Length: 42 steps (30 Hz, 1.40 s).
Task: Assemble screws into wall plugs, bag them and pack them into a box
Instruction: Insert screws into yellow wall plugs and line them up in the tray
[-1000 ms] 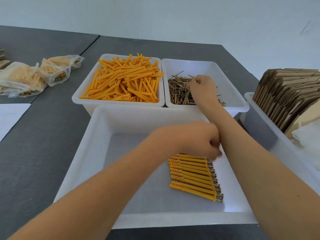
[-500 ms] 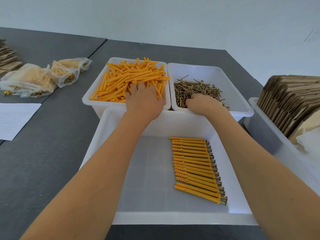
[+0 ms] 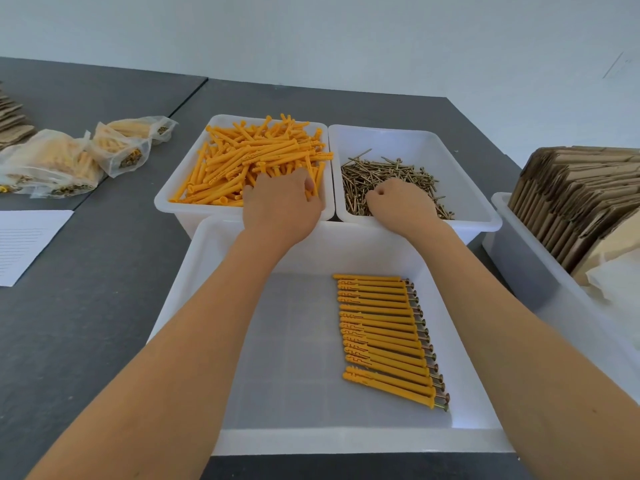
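Now your left hand (image 3: pixel 282 202) curls into the orange wall plugs (image 3: pixel 256 161) at upper centre, pinching one, while your right hand (image 3: pixel 398 202) bunches fingers over the screws (image 3: pixel 388 174) beside them; whether it holds one, I cannot tell. Lift singles only.

There is a single view, from a wide-angle camera worn on the person's head. It looks forward and steeply down over both forearms, which enter from the bottom edge and reach away from the lens. The left hand (image 3: pixel 282 202) and the right hand (image 3: pixel 401 202) sit near the middle of the frame, close to the camera. Beyond the hands the dark table (image 3: pixel 86 306) runs on to a pale wall (image 3: pixel 311 39) across the top. The wide lens bends straight edges toward the sides.
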Each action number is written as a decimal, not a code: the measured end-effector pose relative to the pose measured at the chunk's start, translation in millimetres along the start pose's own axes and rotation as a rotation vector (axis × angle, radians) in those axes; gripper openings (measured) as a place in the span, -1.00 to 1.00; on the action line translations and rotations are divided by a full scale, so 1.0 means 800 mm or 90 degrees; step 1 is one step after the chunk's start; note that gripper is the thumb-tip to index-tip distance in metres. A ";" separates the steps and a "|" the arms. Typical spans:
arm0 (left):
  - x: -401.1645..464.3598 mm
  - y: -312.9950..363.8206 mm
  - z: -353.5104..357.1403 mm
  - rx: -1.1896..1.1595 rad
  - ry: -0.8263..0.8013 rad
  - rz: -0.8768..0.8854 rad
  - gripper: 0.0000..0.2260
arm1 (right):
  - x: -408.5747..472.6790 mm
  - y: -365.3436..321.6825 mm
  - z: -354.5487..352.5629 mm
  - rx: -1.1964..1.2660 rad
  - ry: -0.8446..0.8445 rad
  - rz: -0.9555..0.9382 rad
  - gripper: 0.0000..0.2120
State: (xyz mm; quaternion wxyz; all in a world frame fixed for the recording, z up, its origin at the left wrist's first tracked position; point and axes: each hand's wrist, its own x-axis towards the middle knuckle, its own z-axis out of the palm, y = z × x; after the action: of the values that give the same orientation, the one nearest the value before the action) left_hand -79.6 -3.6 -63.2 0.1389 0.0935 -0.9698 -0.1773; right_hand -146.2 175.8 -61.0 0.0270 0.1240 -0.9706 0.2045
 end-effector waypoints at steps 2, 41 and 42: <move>-0.001 0.001 0.000 -0.011 0.017 -0.007 -0.80 | -0.003 0.000 0.001 0.028 0.042 -0.015 -0.64; -0.002 0.005 0.009 -0.218 0.180 0.175 -0.80 | -0.032 -0.050 -0.029 0.649 0.395 -0.022 -0.90; -0.003 0.005 0.010 -0.198 0.195 0.182 -0.81 | -0.033 -0.051 -0.029 0.654 0.393 -0.021 -0.90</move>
State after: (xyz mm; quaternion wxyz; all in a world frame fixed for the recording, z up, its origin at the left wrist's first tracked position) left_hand -80.3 3.3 -69.1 0.3202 -0.0413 -0.9019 -0.2868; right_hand -109.9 154.9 -26.7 0.2478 0.0712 -0.6927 0.6735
